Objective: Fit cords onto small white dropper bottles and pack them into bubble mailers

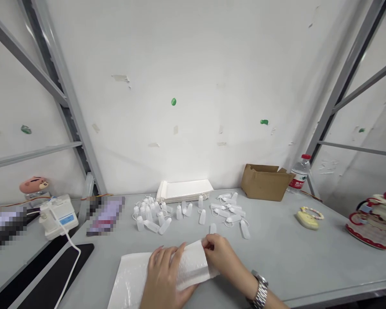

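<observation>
1. Far left of the white stack [186, 189] (my landmark, back of the table): a pink bear head [34, 186], and a white box [64, 210] with a cord [79, 253] trailing off it.
2. Closer in, front-left of the stack, there's a black board [51, 285] with the cord across it. Behind that is a purple thing [107, 214], pixelated, so no clue what it is.
3. Straight out front of the stack, near the table's edge, is the bubble bag [193, 264]. A flat white sheet [128, 274] pokes out to its left; can't tell if it's the same piece.
4. Left hand [164, 274], front-left of the stack: fingers spread over the top of the bag, thumb along the near edge, so it's clamped on it.
5. Loads of little bottles [188, 210] scattered just in front of the stack and off both sides, some upright, some lying down.
6. Right hand [220, 255], front-right of the stack: thumb and finger pinched on the bag's right end. Silver watch [260, 290] on that wrist.
7. Right of the stack, at the back: an open carton [265, 184], then a red-capped water bottle [299, 175].
8. Further right and nearer than the stack: a yellow case [307, 220] with beads [317, 213] by it, then a decorated jar [378, 223].
</observation>
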`<control>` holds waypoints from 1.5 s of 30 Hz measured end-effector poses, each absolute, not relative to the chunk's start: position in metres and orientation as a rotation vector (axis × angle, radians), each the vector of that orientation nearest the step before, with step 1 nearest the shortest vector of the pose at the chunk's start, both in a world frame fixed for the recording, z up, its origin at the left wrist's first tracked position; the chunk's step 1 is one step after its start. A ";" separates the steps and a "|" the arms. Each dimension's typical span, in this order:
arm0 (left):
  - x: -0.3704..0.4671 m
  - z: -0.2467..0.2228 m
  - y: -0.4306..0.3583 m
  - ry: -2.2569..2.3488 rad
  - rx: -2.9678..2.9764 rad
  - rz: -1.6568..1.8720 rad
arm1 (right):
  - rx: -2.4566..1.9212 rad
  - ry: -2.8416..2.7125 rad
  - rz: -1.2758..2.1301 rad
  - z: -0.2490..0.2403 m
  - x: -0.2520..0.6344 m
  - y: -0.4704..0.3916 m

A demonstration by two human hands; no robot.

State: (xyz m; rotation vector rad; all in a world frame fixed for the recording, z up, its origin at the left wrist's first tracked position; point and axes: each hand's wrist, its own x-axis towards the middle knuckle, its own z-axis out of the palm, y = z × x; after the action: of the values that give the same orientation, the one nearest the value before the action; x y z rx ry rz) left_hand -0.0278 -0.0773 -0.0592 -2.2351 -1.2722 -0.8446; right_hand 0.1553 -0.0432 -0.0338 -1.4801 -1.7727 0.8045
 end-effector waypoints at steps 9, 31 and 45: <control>-0.028 -0.062 -0.076 -1.311 -2.211 -0.859 | -1.496 -1.828 0.748 -0.012 0.204 -0.034; -0.028 -0.063 -0.076 -1.341 -2.203 -0.844 | -1.713 -1.595 0.660 -0.017 0.256 -0.032; -0.029 -0.066 -0.075 -1.309 -2.199 -0.829 | -1.362 -1.527 1.095 -0.039 0.177 -0.058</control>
State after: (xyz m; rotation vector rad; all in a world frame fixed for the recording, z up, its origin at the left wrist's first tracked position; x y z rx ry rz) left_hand -0.0288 -0.0748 -0.0660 -2.1986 -1.3087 -0.8289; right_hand 0.1771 -0.0576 -0.0393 -1.3616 -1.5268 1.0947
